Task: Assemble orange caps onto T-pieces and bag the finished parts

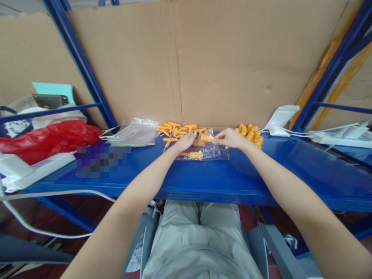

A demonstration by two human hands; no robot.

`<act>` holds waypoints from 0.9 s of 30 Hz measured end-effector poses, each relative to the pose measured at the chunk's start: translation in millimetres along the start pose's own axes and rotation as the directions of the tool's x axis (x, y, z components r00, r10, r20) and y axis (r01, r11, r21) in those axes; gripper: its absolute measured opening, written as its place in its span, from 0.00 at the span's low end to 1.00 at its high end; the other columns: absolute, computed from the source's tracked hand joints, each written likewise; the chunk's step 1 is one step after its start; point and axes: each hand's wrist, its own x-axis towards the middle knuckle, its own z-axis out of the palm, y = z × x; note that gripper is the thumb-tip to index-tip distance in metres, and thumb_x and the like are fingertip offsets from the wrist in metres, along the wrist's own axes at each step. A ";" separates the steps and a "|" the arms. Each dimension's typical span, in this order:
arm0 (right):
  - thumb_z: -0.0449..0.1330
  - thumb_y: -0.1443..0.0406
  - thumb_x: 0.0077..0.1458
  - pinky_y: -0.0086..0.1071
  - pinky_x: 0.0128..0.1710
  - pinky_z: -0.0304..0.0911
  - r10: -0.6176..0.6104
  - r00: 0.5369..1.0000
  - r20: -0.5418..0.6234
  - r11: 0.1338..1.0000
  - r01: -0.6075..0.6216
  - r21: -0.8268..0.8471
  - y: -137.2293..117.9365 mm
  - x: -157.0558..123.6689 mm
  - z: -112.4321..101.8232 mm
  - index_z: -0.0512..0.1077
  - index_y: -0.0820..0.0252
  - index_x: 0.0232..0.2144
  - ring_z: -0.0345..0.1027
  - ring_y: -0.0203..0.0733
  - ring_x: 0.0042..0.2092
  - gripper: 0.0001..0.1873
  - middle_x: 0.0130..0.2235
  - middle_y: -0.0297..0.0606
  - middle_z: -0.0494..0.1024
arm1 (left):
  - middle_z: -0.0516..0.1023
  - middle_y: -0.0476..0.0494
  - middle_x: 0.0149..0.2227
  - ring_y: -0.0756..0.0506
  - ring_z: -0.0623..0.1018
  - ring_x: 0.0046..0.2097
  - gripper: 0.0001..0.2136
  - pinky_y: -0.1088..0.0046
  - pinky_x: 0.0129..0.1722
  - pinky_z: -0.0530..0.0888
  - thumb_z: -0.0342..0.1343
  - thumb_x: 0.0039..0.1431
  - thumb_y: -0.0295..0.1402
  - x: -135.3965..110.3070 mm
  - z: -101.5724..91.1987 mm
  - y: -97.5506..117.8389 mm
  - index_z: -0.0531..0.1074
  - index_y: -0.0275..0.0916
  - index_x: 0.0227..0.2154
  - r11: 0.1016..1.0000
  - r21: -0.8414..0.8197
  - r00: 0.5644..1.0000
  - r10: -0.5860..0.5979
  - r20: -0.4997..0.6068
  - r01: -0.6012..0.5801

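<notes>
Trousers (200, 240) nearest, an orange piece (207, 138) juts left from the right grip (232, 138)

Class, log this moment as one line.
left hand: at clear bag; right hand: holding yellow piece; nearby: yellow T-handles; surface: blue table

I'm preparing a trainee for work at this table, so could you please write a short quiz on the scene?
1. Multiple choice: what colour is the tabletop?
A) green
B) blue
C) white

2. True or false: the red plastic bag lies in the left half of the view.

3. Fill in the blank: the right hand holds a yellow piece, while the T-shaped handles lie nearer the ____ hand.

Key:
1. B, blue.
2. True.
3. Left: the left hand is right beside them.
</notes>
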 end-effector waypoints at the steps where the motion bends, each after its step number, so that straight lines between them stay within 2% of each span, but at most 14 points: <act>1: 0.59 0.54 0.56 0.32 0.35 0.52 0.019 1.000 -0.020 0.999 -0.020 -0.046 -4.5 -1.5 0.5 0.81 0.58 0.29 0.70 0.41 0.32 0.16 0.26 0.33 0.78 | 0.72 0.35 0.60 0.39 0.70 0.63 0.29 0.63 0.62 0.64 0.37 0.68 0.49 0.3 -1.4 -0.8 0.74 0.34 0.53 1.000 -0.018 1.000 0.004 0.000 -0.004; 4: 0.56 0.56 0.60 0.34 0.38 0.51 0.071 0.996 -0.058 0.976 -0.081 -0.201 -18.1 -6.1 2.2 0.81 0.55 0.30 0.72 0.45 0.37 0.16 0.29 0.37 0.81 | 0.74 0.34 0.58 0.38 0.72 0.61 0.25 0.62 0.62 0.65 0.41 0.68 0.47 -0.5 -4.8 1.7 0.76 0.34 0.50 1.000 -0.011 1.000 -0.009 0.027 0.010; 7: 0.52 0.56 0.63 0.35 0.40 0.50 0.100 0.993 -0.062 0.955 -0.113 -0.275 -26.2 -8.6 4.9 0.81 0.54 0.34 0.73 0.48 0.42 0.18 0.33 0.41 0.82 | 0.78 0.34 0.54 0.37 0.76 0.56 0.22 0.61 0.59 0.68 0.43 0.68 0.43 -3.5 -5.5 10.3 0.77 0.33 0.47 0.999 0.017 0.998 0.039 0.056 -0.040; 11: 0.49 0.56 0.65 0.38 0.42 0.49 0.106 0.994 -0.018 0.952 -0.107 -0.287 -25.7 -7.7 9.0 0.81 0.54 0.36 0.73 0.51 0.44 0.20 0.35 0.42 0.83 | 0.80 0.40 0.52 0.40 0.77 0.54 0.17 0.62 0.58 0.69 0.45 0.68 0.37 -6.9 -4.7 24.9 0.76 0.36 0.48 0.988 0.033 0.987 0.150 0.050 -0.152; 14: 0.49 0.57 0.65 0.38 0.42 0.48 0.088 0.996 0.013 0.960 -0.082 -0.270 -22.0 -5.9 11.4 0.80 0.54 0.37 0.73 0.51 0.44 0.20 0.33 0.41 0.82 | 0.78 0.39 0.55 0.42 0.75 0.56 0.17 0.64 0.60 0.67 0.46 0.67 0.34 -3.1 -6.5 35.7 0.74 0.34 0.52 0.985 0.062 0.986 0.163 -0.031 -0.161; 16: 0.48 0.57 0.65 0.38 0.41 0.47 0.076 0.997 0.010 0.962 -0.071 -0.263 -20.1 -5.0 12.7 0.80 0.54 0.35 0.73 0.51 0.44 0.20 0.33 0.41 0.82 | 0.77 0.39 0.55 0.43 0.75 0.56 0.17 0.66 0.59 0.68 0.47 0.66 0.32 3.9 -8.9 42.2 0.75 0.34 0.52 0.981 0.083 0.983 0.179 -0.039 -0.175; 20: 0.49 0.58 0.65 0.37 0.41 0.45 0.066 0.998 -0.009 0.964 -0.066 -0.258 -18.6 -4.5 14.3 0.78 0.56 0.33 0.73 0.51 0.44 0.19 0.34 0.42 0.82 | 0.81 0.40 0.48 0.44 0.78 0.50 0.12 0.69 0.54 0.71 0.53 0.61 0.29 23.3 -13.1 51.9 0.79 0.35 0.42 0.970 0.146 0.981 0.194 0.024 -0.195; 24: 0.50 0.58 0.65 0.37 0.41 0.45 0.068 0.998 -0.009 0.970 -0.068 -0.235 -19.7 -4.7 14.4 0.79 0.55 0.35 0.73 0.51 0.45 0.18 0.36 0.42 0.83 | 0.83 0.40 0.40 0.44 0.79 0.44 0.07 0.69 0.50 0.72 0.57 0.55 0.26 37.4 -13.3 57.9 0.80 0.34 0.33 0.971 0.190 0.989 0.147 0.015 -0.148; 27: 0.50 0.60 0.66 0.37 0.41 0.46 0.063 0.998 -0.010 0.965 -0.063 -0.255 -20.3 -4.6 14.9 0.79 0.55 0.38 0.73 0.51 0.47 0.17 0.39 0.43 0.83 | 0.83 0.42 0.35 0.45 0.79 0.40 0.05 0.70 0.46 0.73 0.58 0.52 0.25 42.0 -11.5 62.5 0.80 0.34 0.30 0.977 0.160 0.990 0.142 0.016 -0.143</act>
